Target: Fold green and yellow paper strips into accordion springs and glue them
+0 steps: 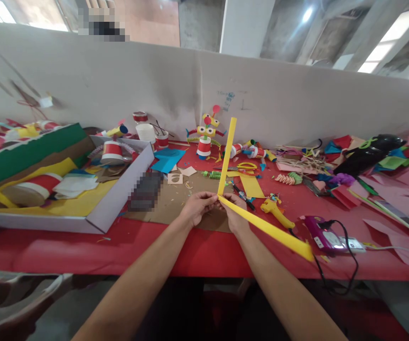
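Observation:
My left hand [198, 206] and my right hand [235, 214] pinch together at the joint of two long yellow paper strips. One yellow strip [227, 154] stands up and away toward the wall. The other yellow strip [271, 229] runs down to the right over the red tablecloth [176, 246]. Both hands hover above a brown cardboard sheet [169, 203]. A paper-cup robot figure [205, 135] with springy arms stands behind the strips near the wall.
A white cardboard box lid [119, 203] with cups and coloured paper lies at left. A yellow glue gun [277, 212], a purple glue gun [320, 232] with its black cable, scissors [245, 166] and paper scraps crowd the right. A white wall [297, 94] bounds the back.

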A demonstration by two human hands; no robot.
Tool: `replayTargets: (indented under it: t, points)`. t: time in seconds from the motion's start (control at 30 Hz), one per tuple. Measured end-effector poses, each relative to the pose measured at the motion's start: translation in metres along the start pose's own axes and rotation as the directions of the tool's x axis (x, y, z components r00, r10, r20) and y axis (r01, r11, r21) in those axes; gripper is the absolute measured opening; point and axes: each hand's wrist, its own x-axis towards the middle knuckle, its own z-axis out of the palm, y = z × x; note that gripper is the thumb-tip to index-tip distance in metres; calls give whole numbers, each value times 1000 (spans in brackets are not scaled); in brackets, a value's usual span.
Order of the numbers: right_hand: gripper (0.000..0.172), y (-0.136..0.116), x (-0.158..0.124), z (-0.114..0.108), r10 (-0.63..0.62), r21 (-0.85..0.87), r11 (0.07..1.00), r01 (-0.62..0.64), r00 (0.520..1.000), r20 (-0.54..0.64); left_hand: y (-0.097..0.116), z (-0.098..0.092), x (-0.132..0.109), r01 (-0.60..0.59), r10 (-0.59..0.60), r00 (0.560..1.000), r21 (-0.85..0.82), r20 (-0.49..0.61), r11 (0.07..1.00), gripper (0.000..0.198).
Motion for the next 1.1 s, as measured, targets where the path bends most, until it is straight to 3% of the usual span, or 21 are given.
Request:
replayTargets:
  t: [0.23, 0.7, 0.9, 1.1]
  points:
    - [27, 3, 1, 0, -3, -30, 1000, 1, 999, -38, 4, -1, 0, -3, 8, 998, 79, -67, 997, 21]
    - [25, 6, 4, -2, 54, -7, 998, -54, 998, 14, 5, -9, 4, 53, -52, 998, 27, -34, 998, 20]
    - [16, 6, 2, -2, 14, 18, 1000, -14, 1000, 19, 4, -5, 2, -8, 9, 1000, 65, -12, 998, 22]
    - [17, -1, -1, -1, -15, -59, 998, 22, 992, 123, -3, -2, 5, -115, 126, 988, 120, -87, 986, 24]
